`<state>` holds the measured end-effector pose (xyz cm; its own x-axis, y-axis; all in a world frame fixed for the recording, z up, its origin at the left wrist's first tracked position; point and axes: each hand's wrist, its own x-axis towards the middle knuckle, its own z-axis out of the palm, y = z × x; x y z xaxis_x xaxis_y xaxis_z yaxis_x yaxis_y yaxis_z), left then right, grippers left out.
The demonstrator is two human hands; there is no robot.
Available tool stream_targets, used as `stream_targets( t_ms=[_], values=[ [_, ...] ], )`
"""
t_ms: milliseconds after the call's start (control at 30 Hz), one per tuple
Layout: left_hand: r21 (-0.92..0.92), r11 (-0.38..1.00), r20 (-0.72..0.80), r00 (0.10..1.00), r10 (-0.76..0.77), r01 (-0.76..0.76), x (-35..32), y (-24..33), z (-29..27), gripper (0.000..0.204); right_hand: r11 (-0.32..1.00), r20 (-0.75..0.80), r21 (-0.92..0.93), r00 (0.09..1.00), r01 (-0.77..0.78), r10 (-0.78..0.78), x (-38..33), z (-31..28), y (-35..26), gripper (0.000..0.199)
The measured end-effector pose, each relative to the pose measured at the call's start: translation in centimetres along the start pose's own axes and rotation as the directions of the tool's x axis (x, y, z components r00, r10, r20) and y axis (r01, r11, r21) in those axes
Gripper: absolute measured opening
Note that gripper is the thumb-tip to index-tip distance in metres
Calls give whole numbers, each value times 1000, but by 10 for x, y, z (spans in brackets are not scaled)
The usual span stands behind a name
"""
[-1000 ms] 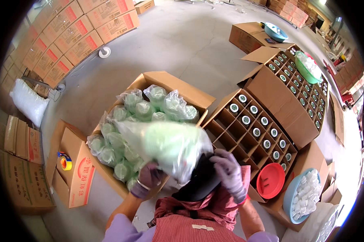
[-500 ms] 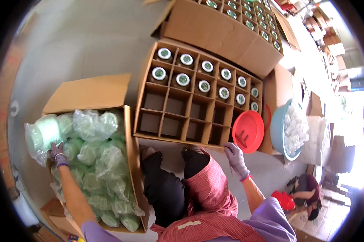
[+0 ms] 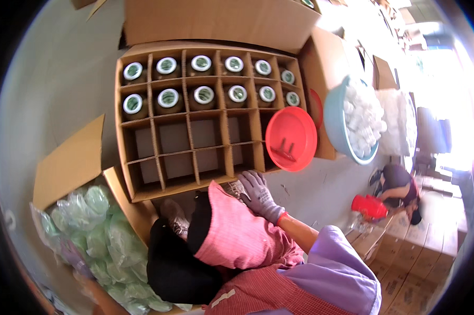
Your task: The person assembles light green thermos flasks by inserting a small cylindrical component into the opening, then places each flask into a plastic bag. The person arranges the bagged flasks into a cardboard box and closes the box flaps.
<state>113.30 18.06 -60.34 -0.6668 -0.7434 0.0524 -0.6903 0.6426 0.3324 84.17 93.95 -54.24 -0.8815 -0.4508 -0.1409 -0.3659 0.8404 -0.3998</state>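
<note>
My left hand [image 3: 74,255], in a grey glove, is over the near left part of a carton [image 3: 125,202] filled with clear plastic bags [image 3: 97,237] of pale green contents. Motion smears its fingers, and I cannot tell whether they hold a bag. My right hand [image 3: 259,195], also gloved, lies with stretched fingers by my knee, just in front of a divided carton [image 3: 190,190], holding nothing. Two far rows of that carton hold jars [image 3: 201,64] with white-rimmed green lids; bare bottoms show in most of the nearer compartments.
A red plastic basin [image 3: 300,137] with small dark tools in it rests over the divided carton's right corner. Beyond stands a light blue tub [image 3: 335,126] of white plastic pieces [image 3: 364,123]. Another carton [image 3: 216,23] is behind. A person [image 3: 399,191] bends at the far right.
The view has shifted, so the cartons sit further left and lower bags show. My right hand has come off the carton's edge towards my knee. My left hand has moved nearer to me along the bags.
</note>
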Motion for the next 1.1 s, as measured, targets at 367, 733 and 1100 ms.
stream_targets(
  t_ms=[367,733,1100],
  values=[
    [-94,874,215,847,486,-477,-207,304,-33,35,991,10,129,1000,-29,28,-16,-7,26,33],
    [-188,889,416,786,457,-417,-185,392,-21,34,957,8,289,1000,-3,0,-38,-14,42,41],
    [-210,896,429,786,445,-392,-184,414,-16,33,602,-63,708,817,-369,574,60,28,24,25]
  ],
)
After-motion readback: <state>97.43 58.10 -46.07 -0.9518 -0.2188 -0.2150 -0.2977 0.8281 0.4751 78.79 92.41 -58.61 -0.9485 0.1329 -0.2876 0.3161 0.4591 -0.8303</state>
